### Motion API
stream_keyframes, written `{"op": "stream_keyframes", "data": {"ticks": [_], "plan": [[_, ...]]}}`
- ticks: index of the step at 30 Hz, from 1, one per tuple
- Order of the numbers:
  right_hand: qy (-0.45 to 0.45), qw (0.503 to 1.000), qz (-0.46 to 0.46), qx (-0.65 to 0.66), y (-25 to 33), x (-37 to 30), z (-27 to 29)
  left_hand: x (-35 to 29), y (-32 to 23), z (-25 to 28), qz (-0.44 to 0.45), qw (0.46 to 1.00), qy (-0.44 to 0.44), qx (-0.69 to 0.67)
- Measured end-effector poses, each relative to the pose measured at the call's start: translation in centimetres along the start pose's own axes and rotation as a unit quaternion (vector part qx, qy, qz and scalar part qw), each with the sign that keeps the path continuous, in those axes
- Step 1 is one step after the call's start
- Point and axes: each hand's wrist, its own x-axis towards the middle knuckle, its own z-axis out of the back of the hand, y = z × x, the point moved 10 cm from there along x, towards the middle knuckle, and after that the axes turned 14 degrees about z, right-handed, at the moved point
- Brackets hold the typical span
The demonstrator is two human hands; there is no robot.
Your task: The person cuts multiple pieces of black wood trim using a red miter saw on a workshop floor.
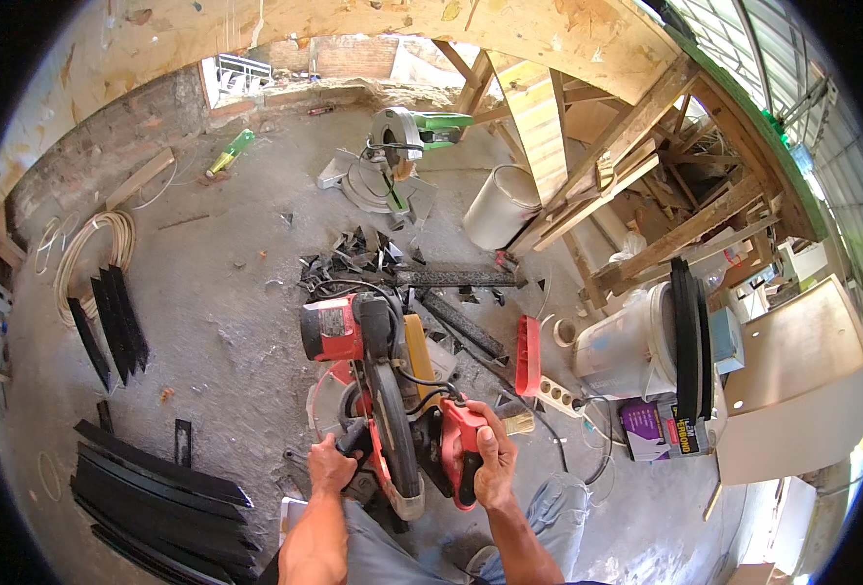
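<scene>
A red and black miter saw (335,330) stands on the floor right in front of me, its dark round blade guard (393,414) facing my knees. My right hand (495,460) is wrapped round the saw's red handle (463,439). On the other side of the blade, my left hand (332,464) is closed at a dark piece beside the saw's base; what exactly it grips is partly hidden by the fingers. A yellow bar-shaped thing (417,353) lies behind the guard. Black offcuts (353,255) are heaped just beyond the saw.
Black strips lie stacked (158,502) at the near left, with more strips (119,317) beside a coiled hose (95,244). A green miter saw (392,146) stands farther back. At right are a power strip (558,397), a white bucket (627,341), a purple box (646,429) and timber (607,185).
</scene>
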Motion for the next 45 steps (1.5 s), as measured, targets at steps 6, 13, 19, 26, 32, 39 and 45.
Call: {"op": "stream_keyframes", "data": {"ticks": [6,13,19,26,32,39,45], "plan": [[-0.001,1.000,-0.010,0.001,-0.5,-0.2,-0.1,0.0,0.3,0.2,-0.001,1.000,-0.011,0.009],[0.026,1.000,0.002,0.011,0.3,0.1,-0.5,-0.5,-0.4,0.6,-0.006,1.000,-0.009,-0.007],[0.026,1.000,0.009,0.007,0.4,0.0,-0.2,-0.6,-0.6,0.9,-0.014,1.000,-0.015,-0.005],[0.026,0.999,0.007,-0.020,0.4,0.2,-0.4,-0.3,-0.1,0.5,0.002,1.000,-0.010,-0.006],[0.026,0.997,-0.059,0.047,0.2,-0.3,-0.9,0.0,0.4,0.1,0.012,1.000,-0.001,-0.011],[0.024,1.000,0.012,0.006,0.7,0.2,-0.7,-0.5,-0.3,0.6,0.010,1.000,-0.005,0.007],[0.021,0.999,-0.013,0.021,0.8,0.0,-0.8,-0.2,-0.1,0.4,0.004,1.000,-0.004,-0.012]]}}
